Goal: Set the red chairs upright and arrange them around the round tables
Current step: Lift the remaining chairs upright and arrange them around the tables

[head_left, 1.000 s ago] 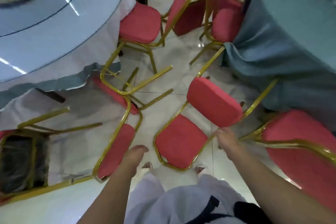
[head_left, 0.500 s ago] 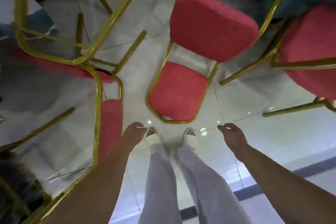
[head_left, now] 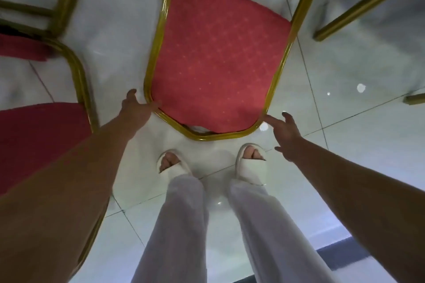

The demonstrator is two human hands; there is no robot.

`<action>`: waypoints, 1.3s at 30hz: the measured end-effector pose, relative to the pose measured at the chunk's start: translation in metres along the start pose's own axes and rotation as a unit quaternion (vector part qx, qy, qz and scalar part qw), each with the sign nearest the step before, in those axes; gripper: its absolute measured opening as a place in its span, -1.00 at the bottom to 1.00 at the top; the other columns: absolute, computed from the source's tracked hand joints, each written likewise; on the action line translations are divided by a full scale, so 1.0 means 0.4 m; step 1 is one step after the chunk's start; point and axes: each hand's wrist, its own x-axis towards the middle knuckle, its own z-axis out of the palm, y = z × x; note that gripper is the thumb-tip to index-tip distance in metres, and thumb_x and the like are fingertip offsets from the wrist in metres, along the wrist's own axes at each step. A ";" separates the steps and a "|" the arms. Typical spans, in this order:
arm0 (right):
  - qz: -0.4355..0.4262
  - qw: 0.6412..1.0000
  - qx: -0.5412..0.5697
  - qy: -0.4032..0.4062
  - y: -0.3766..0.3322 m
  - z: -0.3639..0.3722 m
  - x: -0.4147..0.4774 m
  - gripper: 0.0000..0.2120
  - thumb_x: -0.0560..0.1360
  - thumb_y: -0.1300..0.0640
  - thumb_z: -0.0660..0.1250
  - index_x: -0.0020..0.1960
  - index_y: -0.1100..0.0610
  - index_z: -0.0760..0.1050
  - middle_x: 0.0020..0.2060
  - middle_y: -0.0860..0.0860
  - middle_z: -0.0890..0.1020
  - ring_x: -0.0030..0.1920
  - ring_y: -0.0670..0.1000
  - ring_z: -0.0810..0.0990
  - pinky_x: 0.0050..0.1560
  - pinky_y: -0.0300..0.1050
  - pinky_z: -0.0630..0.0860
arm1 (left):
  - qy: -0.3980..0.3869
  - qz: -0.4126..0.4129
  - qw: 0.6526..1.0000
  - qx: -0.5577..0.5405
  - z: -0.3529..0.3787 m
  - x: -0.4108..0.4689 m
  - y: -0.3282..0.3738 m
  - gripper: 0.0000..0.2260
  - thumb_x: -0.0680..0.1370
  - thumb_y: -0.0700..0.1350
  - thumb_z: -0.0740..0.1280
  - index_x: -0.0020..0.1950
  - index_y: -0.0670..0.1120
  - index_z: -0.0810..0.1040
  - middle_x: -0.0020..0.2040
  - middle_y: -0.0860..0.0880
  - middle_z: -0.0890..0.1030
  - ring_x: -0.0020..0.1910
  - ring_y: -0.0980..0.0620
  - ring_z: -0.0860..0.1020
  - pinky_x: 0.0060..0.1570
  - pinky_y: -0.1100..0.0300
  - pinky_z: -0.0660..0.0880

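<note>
Below, left hand [head_left: 135, 108] touches the fallen chair's [head_left: 216, 62] frame corner, fingers spread; right hand [head_left: 284, 131], open and empty, hovers beside the opposite corner.

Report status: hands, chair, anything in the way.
Left hand open, touching gold frame. Right hand open, just short. Red chair still down. Second chair close left.

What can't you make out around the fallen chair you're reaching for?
- Fallen chair: seat and legs cut off by the head view's top edge.
- Left hand: fingertips meet the frame; grip unclear.
- Second chair: partly hidden by the left forearm.
- Tables: out of frame.
</note>
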 end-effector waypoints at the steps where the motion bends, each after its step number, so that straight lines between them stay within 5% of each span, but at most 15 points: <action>1: 0.001 1.000 0.001 0.007 -0.008 0.009 0.048 -0.10 0.39 -0.16 0.50 0.58 -0.08 0.11 0.37 0.07 0.43 0.23 0.11 0.41 0.27 0.18 0.37 | 0.002 -0.003 0.999 -0.035 0.012 0.045 0.005 -0.13 0.46 0.18 0.47 0.61 0.01 0.05 0.55 -0.16 0.22 0.44 -0.19 0.35 0.40 -0.10 0.34; 4: 0.003 1.000 0.007 0.008 -0.033 0.043 0.164 -0.23 0.39 -0.17 0.47 0.50 0.00 0.26 0.19 -0.06 0.45 0.10 0.02 0.41 0.12 0.03 0.34 | -0.025 -0.013 0.993 -0.113 0.043 0.150 0.013 -0.23 0.47 0.17 0.46 0.57 -0.06 0.23 0.43 -0.10 0.45 0.35 -0.12 0.47 0.35 -0.03 0.42; 6: 0.013 0.999 0.037 -0.035 -0.049 0.069 0.213 -0.52 0.44 -0.11 0.45 0.29 0.03 0.49 0.05 -0.13 0.56 -0.02 -0.09 0.55 0.03 -0.13 0.43 | -0.061 -0.012 0.988 -0.142 0.062 0.178 0.021 -0.40 0.49 0.17 0.43 0.45 -0.05 0.44 0.28 -0.01 0.60 0.19 0.01 0.58 0.11 0.17 0.51; 8: 0.025 0.996 0.059 -0.068 -0.059 0.080 0.230 -0.61 0.49 -0.10 0.40 0.26 0.02 0.49 0.00 -0.11 0.60 -0.02 -0.06 0.58 -0.04 -0.14 0.46 | -0.075 -0.012 0.982 -0.170 0.066 0.180 0.029 -0.54 0.50 0.17 0.41 0.33 0.00 0.55 0.09 0.13 0.67 0.04 0.18 0.59 -0.01 0.28 0.44; 10: 0.039 0.996 0.053 -0.068 -0.062 0.058 0.203 -0.55 0.52 -0.11 0.36 0.35 0.01 0.41 0.10 -0.09 0.54 0.08 0.00 0.51 0.10 -0.10 0.32 | -0.070 -0.032 0.981 -0.178 0.052 0.149 0.028 -0.60 0.49 0.20 0.40 0.25 0.03 0.57 0.08 0.18 0.63 0.06 0.17 0.55 0.10 0.18 0.34; 12: 0.058 0.996 0.014 -0.069 -0.061 0.014 0.146 -0.46 0.52 -0.16 0.32 0.43 0.00 0.33 0.29 -0.02 0.47 0.20 0.05 0.42 0.20 0.06 0.23 | -0.058 -0.060 0.983 -0.166 0.023 0.085 0.020 -0.51 0.49 0.20 0.40 0.36 0.04 0.49 0.28 0.08 0.54 0.26 0.04 0.46 0.36 -0.01 0.21; 15: 0.106 0.988 -0.064 -0.096 -0.055 -0.069 -0.019 -0.32 0.51 -0.26 0.28 0.53 -0.02 0.21 0.49 0.03 0.35 0.42 0.21 0.36 0.42 0.28 0.13 | -0.059 -0.102 0.979 -0.169 -0.037 -0.100 0.002 -0.54 0.53 0.19 0.36 0.38 0.08 0.45 0.33 0.08 0.48 0.32 0.01 0.40 0.44 -0.19 0.15; 18: 0.122 0.983 -0.093 -0.100 -0.057 -0.167 -0.228 -0.32 0.53 -0.28 0.25 0.54 -0.02 0.20 0.51 0.03 0.33 0.42 0.26 0.37 0.45 0.33 0.12 | -0.068 -0.125 0.969 -0.200 -0.099 -0.338 0.006 -0.76 0.58 0.06 0.33 0.22 0.06 0.51 0.17 0.02 0.57 0.14 -0.02 0.52 0.32 -0.24 0.36; 22: 0.063 0.994 -0.072 -0.059 -0.070 -0.280 -0.519 -0.39 0.56 -0.13 0.31 0.48 0.18 0.34 0.39 0.08 0.48 0.16 0.10 0.53 0.13 0.02 0.42 | -0.053 -0.113 0.971 -0.203 -0.210 -0.676 0.049 -0.73 0.60 -0.09 0.31 0.30 0.04 0.48 0.15 -0.08 0.57 0.10 -0.08 0.55 0.12 -0.21 0.54; 24: 0.035 0.995 -0.085 -0.041 -0.076 -0.350 -0.661 -0.38 0.55 -0.09 0.36 0.45 0.27 0.36 0.34 0.16 0.53 0.20 0.15 0.56 0.16 0.03 0.50 | -0.040 -0.083 0.975 -0.202 -0.278 -0.838 0.085 -0.78 0.59 -0.08 0.33 0.23 0.04 0.50 -0.05 -0.06 0.58 -0.09 -0.06 0.58 -0.06 -0.09 0.61; 26: 0.022 0.993 -0.096 -0.060 -0.086 -0.428 -0.797 -0.41 0.55 -0.07 0.38 0.42 0.29 0.39 0.28 0.14 0.56 0.10 0.15 0.59 0.07 0.03 0.53 | -0.027 -0.053 0.978 -0.200 -0.348 -0.977 0.126 -0.83 0.59 -0.04 0.36 0.18 0.07 0.53 -0.24 0.03 0.61 -0.27 0.02 0.59 -0.26 0.05 0.60; 29: -0.003 0.991 -0.095 -0.090 -0.132 -0.532 -0.983 -0.52 0.56 -0.04 0.37 0.36 0.22 0.43 0.12 0.07 0.56 -0.17 -0.01 0.53 -0.21 -0.13 0.43 | -0.015 -0.028 0.972 -0.232 -0.436 -1.158 0.203 -0.81 0.58 0.00 0.38 0.18 0.12 0.50 -0.14 0.02 0.63 -0.20 -0.01 0.60 -0.26 0.08 0.58; 32: -0.017 0.991 -0.077 -0.105 -0.184 -0.605 -1.125 -0.61 0.54 -0.12 0.37 0.24 0.09 0.42 0.10 0.03 0.54 -0.04 0.08 0.54 0.23 0.14 0.43 | 0.002 -0.001 0.968 -0.251 -0.501 -1.300 0.286 -0.78 0.56 -0.02 0.39 0.18 0.06 0.48 -0.15 0.01 0.57 -0.21 0.01 0.56 -0.20 0.09 0.55; 36: -0.034 0.992 -0.052 -0.109 -0.247 -0.675 -1.247 -0.65 0.52 -0.16 0.38 0.11 0.09 0.50 0.00 0.02 0.64 -0.02 0.08 0.59 0.14 0.17 0.44 | 0.028 0.042 0.945 -0.322 -0.567 -1.422 0.398 -0.88 0.52 -0.06 0.42 -0.02 -0.01 0.50 -0.32 0.02 0.48 -0.37 0.06 0.48 -0.40 0.19 0.50; 39: -0.059 0.991 -0.039 -0.117 -0.275 -0.711 -1.313 -0.66 0.52 -0.20 0.36 0.03 0.08 0.53 -0.06 0.04 0.64 -0.01 0.08 0.61 0.15 0.19 0.46 | 0.015 0.069 0.928 -0.366 -0.610 -1.475 0.486 -0.89 0.52 -0.09 0.40 -0.07 -0.07 0.50 -0.23 -0.05 0.49 -0.24 -0.01 0.51 -0.18 0.04 0.54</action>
